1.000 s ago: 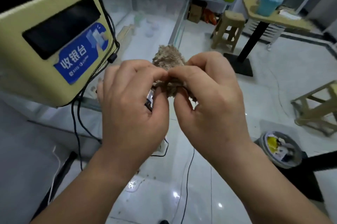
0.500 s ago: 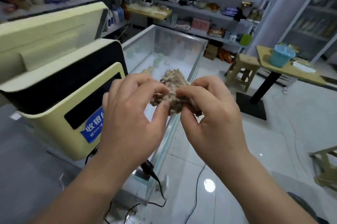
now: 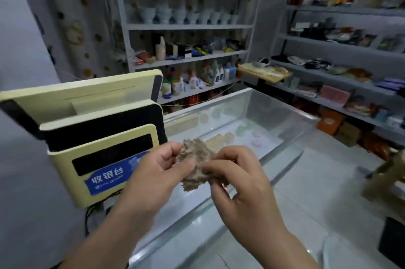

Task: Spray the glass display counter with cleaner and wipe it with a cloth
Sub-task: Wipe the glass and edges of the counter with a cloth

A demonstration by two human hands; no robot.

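A crumpled beige fluffy cloth (image 3: 195,164) is pinched between both hands in mid-air, over the near part of the glass display counter (image 3: 245,113). My left hand (image 3: 156,177) grips its left side with thumb and fingers. My right hand (image 3: 241,177) holds its right side the same way. The counter is a long glass case that runs away from me, with small pastel items inside. No spray bottle of cleaner is identifiable near the hands.
A yellow cash register (image 3: 105,137) with a blue label stands on the counter's left end, close to my left hand. Shelves (image 3: 188,27) full of goods line the back and right walls. A blurred wooden stool (image 3: 388,178) is at the right on the tiled floor.
The view has tilted up from the floor to the counter and shelves. Both hands have kept hold of the cloth and are working it slightly apart.
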